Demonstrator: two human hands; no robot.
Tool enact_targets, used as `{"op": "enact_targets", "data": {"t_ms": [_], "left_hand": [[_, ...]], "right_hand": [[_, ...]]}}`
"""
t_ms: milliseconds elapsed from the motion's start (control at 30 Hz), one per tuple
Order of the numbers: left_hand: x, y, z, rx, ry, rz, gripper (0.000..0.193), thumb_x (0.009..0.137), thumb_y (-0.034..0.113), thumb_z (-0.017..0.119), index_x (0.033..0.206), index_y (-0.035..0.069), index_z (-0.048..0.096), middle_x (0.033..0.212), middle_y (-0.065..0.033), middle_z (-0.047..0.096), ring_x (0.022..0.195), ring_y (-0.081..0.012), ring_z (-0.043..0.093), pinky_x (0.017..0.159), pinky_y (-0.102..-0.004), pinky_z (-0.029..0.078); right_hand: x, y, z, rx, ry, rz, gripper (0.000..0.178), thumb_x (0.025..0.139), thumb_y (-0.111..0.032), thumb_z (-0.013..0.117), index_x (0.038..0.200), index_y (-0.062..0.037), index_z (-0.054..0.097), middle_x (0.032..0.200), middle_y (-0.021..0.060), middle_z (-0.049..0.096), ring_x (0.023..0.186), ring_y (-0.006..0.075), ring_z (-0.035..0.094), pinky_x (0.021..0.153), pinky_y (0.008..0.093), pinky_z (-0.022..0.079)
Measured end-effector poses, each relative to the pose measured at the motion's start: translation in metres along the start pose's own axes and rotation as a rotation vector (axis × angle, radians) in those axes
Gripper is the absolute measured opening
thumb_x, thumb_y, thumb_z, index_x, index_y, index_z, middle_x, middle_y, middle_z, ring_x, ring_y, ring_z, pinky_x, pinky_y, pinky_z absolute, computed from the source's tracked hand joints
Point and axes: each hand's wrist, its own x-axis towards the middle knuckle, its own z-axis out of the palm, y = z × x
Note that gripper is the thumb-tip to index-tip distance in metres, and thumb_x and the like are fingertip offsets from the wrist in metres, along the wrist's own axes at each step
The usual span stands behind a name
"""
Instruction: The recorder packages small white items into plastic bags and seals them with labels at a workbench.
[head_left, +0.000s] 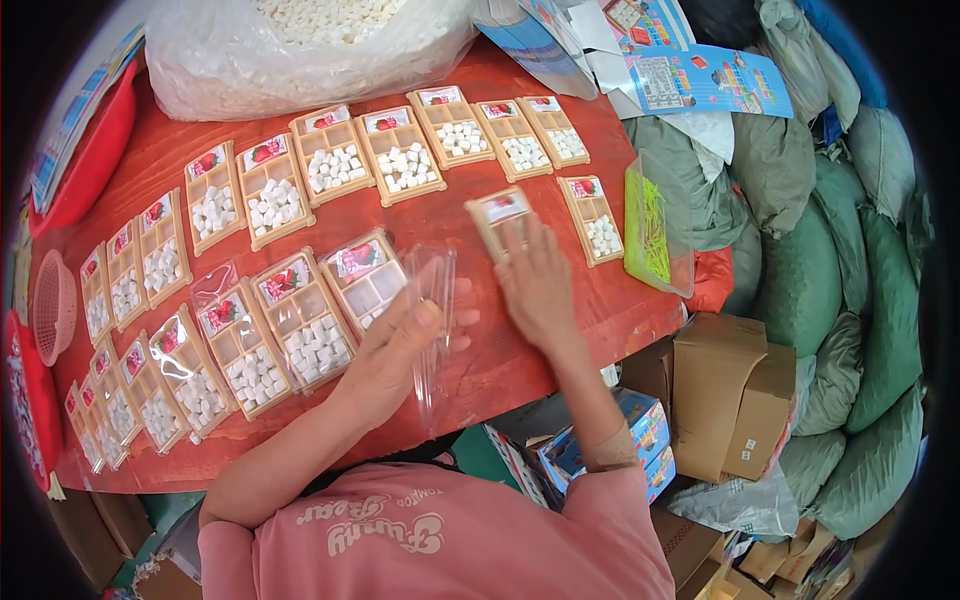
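Observation:
My left hand [392, 350] is closed around a clear plastic cover [434, 375], held upright above the table's near side; whether it is a single cover or several nested ones I cannot tell. My right hand [538, 285] lies with fingers stretched out over a tan compartment tray [490, 210], hiding most of its compartments. Just left of my left hand, another tan tray [338, 290] with a strawberry picture is partly covered by the hand. Beside it sits a tray [287, 312] filled at its near end with small white pieces [318, 347].
Rows of similar trays [268, 200] line the red table [440, 230]. A large plastic bag [210, 60] of white pieces stands at the back. A clear box [682, 240] of yellow-green sticks sits at the right edge. Red basins [112, 150], cartons [715, 400] and green sacks [800, 270] surround the table.

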Motion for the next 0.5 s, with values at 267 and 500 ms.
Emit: {"op": "enact_targets", "data": {"t_ms": [267,500], "left_hand": [[0.003,0.009,-0.007,-0.067,0.099,0.095,0.081,0.086,0.064,0.036,0.143,0.008,0.019,0.135,-0.0093,0.037,0.115,-0.0216,0.045,0.096,-0.0379,0.039],[0.003,0.012,-0.004,-0.035,0.082,0.101,0.088,0.081,0.069,0.038,0.143,0.01,0.018,0.138,-0.0101,0.034,0.117,-0.0226,0.043,0.097,-0.0386,0.038]], "right_hand": [[-0.017,-0.07,-0.029,0.358,-0.22,-0.069,0.059,0.091,-0.029,0.043,0.141,-0.0051,0.023,0.144,0.0271,0.017,0.134,0.043,0.017,0.107,0.0538,0.013],[0.03,0.082,-0.022,-0.003,0.1,0.23,0.05,0.095,-0.031,0.037,0.136,-0.0024,0.031,0.139,0.0272,0.029,0.131,0.0406,0.024,0.108,0.0463,0.021]]}}
